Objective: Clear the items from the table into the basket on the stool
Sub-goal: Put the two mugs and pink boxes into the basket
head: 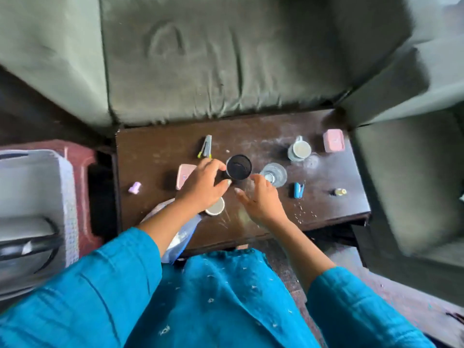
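A black cylindrical container [238,167] stands in the middle of the dark wooden table [326,202]. My left hand [202,187] curls around its left side, thumb and fingers touching or nearly touching it. My right hand [258,199] is spread just right of and below it, holding nothing. A clear glass [274,174] stands right of the container. The white basket [37,197] rests on a red stool [80,156] at the far left, with a black-handled item inside.
On the table lie a stapler-like clip [206,146], two pink cases [184,175] [333,140], a mug [299,149], a blue clip [298,190], a small bottle [340,191], a purple piece [135,187], a round lid [216,208] and a plastic bag [183,237]. Green sofa cushions surround it.
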`<move>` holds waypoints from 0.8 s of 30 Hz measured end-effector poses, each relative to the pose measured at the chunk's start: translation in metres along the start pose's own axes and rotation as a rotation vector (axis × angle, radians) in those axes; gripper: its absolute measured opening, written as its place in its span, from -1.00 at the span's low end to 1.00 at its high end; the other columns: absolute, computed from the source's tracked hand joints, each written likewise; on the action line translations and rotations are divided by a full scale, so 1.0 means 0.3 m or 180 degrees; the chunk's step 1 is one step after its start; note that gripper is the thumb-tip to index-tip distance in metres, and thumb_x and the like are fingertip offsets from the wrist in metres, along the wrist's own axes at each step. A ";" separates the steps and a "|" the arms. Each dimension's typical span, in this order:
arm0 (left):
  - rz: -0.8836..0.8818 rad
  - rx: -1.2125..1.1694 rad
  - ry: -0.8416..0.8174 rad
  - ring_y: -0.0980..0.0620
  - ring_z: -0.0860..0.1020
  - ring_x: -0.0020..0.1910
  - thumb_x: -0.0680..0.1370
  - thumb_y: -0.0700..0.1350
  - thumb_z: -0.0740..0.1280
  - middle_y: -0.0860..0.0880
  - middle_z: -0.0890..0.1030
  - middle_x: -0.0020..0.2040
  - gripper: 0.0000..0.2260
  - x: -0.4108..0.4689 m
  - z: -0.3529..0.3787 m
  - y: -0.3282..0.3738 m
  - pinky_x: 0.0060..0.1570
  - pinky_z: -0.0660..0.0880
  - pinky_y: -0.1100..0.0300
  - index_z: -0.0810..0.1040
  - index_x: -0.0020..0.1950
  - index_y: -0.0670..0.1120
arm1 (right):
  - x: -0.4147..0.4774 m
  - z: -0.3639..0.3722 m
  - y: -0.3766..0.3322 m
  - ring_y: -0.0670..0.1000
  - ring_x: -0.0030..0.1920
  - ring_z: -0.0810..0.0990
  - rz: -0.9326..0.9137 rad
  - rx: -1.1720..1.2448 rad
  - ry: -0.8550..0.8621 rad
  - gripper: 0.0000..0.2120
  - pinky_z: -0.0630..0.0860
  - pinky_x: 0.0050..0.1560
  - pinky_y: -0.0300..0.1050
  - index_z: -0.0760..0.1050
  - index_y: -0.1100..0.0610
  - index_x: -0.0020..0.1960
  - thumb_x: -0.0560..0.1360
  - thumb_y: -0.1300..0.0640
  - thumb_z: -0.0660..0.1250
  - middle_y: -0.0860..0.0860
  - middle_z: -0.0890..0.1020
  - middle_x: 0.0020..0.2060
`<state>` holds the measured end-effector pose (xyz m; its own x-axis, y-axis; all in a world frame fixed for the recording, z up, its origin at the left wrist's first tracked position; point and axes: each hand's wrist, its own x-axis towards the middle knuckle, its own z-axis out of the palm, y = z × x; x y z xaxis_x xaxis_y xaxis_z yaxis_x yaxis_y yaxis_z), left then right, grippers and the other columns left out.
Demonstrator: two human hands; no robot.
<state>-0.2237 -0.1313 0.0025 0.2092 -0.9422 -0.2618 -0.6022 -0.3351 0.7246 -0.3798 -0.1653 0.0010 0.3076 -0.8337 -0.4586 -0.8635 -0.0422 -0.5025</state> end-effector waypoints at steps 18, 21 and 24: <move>-0.0452 0.0180 -0.0072 -0.14 0.55 0.06 0.46 -0.17 0.37 -0.14 0.48 0.16 -0.75 0.185 0.439 -0.006 0.01 0.50 0.00 0.48 0.12 -0.14 | 0.368 -0.001 0.444 0.34 0.36 0.18 0.0341 -0.0855 -0.0428 -0.09 0.34 0.24 0.16 -0.11 -0.02 0.48 0.37 -0.05 0.44 0.22 -0.03 0.47; -0.0490 0.0157 0.0031 -0.14 0.55 0.04 0.46 -0.18 0.36 -0.15 0.48 0.15 -0.74 0.210 0.476 -0.015 0.01 0.52 -0.04 0.47 0.12 -0.15 | 0.430 0.028 0.463 0.34 0.33 0.24 0.0384 -0.1031 -0.0601 -0.09 0.45 0.13 0.13 -0.15 -0.15 0.48 0.41 0.06 0.44 0.18 -0.11 0.49; -0.0466 0.0159 0.0057 -0.13 0.55 0.00 0.46 -0.19 0.36 -0.15 0.49 0.14 -0.76 0.218 0.496 -0.030 -0.04 0.53 -0.03 0.47 0.11 -0.16 | 0.460 0.052 0.481 0.29 0.21 0.37 0.0348 -0.1130 -0.0494 -0.19 0.49 -0.03 0.06 0.00 -0.14 0.45 0.41 0.15 0.44 0.17 0.12 0.40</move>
<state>-0.3191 -0.1890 -0.1161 0.3110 -0.8833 -0.3508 -0.6016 -0.4687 0.6469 -0.4556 -0.2777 -0.1461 0.2396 -0.7519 -0.6143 -0.9705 -0.1682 -0.1726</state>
